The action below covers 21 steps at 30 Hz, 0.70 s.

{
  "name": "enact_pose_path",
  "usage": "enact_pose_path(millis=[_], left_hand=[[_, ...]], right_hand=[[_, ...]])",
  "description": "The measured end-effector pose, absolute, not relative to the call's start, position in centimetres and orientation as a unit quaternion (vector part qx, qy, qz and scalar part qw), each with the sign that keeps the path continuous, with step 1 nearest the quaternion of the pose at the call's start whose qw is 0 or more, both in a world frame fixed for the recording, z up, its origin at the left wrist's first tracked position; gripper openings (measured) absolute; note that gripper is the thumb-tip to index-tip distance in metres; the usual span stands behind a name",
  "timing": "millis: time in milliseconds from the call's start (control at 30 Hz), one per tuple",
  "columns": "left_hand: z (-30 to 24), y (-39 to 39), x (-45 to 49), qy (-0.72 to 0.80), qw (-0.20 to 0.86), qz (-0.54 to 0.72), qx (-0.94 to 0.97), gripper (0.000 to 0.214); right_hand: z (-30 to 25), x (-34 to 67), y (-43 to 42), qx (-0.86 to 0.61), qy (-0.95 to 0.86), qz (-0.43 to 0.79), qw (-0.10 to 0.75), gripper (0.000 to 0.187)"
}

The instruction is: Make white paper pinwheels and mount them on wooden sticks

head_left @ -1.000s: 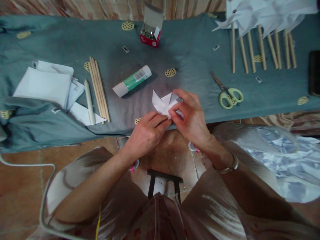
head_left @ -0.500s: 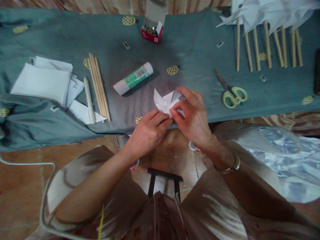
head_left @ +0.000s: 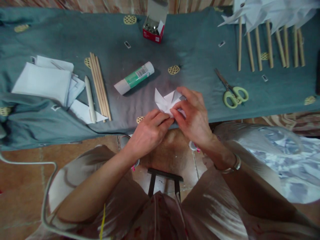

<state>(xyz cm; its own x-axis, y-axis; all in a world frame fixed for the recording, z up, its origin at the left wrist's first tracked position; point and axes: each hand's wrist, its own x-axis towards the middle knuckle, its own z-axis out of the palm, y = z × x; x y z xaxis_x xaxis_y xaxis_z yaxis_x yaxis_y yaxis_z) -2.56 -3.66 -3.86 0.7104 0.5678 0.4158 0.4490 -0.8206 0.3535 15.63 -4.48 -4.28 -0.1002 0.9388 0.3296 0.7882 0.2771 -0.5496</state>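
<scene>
A white folded paper pinwheel [head_left: 165, 101] lies near the front edge of a grey-green cloth-covered table [head_left: 195, 50]. My left hand [head_left: 148, 133] pinches its near side with closed fingers. My right hand [head_left: 193, 115] covers its right part, fingers curled and pressing on the folded flaps. Both hands meet at the middle of the paper, and part of it is hidden under my right fingers.
A glue stick [head_left: 134, 77] lies just behind the paper. Wooden sticks [head_left: 100, 86], a white tool [head_left: 89, 99] and a stack of paper [head_left: 45, 81] lie to the left. Green scissors [head_left: 231, 91] are on the right, finished pinwheels on sticks [head_left: 268, 30] at back right, a red box [head_left: 153, 30] at the back.
Both hands stay on the paper pinwheel with only small finger shifts. The view has tilted slightly, so everything on the table sits a little lower and to the right.
</scene>
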Motion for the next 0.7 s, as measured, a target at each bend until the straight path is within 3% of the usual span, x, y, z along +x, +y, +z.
enact_pose_path(millis=[700], left_hand=[[-3.86,-3.77,-2.47,0.298,0.124,0.255,0.912,0.019]], right_hand=[[-3.36,15.70,-5.40,-0.593,-0.720,0.159,0.322,0.011]])
